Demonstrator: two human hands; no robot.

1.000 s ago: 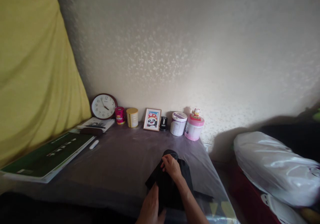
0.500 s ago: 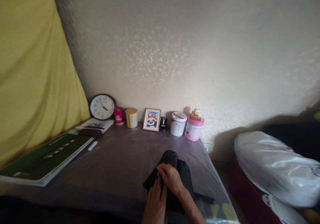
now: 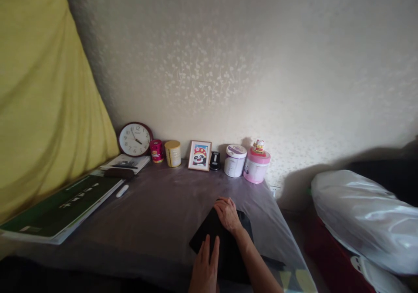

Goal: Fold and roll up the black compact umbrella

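Observation:
On the near part of the table lies a dark piece of black folded fabric (image 3: 209,232), flat on its left with a corner pointing left. My left hand (image 3: 206,260) rests on its near left part, palm down, fingers stretched out and slightly spread. At the fabric's far edge, my right hand (image 3: 227,214) bears down with bent fingers close together, curled over the edge; its fingertips are partly hidden. My right forearm crosses the fabric. A narrow black strip (image 3: 273,262) sticks out to the right of it.
Along the wall stand a clock (image 3: 135,139), a pink tin (image 3: 156,151), a yellow-lidded can (image 3: 173,153), a panda picture frame (image 3: 199,156) and two lidded tubs (image 3: 235,161). A green book (image 3: 72,203) lies left, by a white pen-like object (image 3: 122,191). The table edge (image 3: 295,245) runs at right.
My right hand has moved forward, away from my left, onto the fabric's far edge. The raised fold there now looks flatter. My left hand stays nearly in place. The view has shifted slightly.

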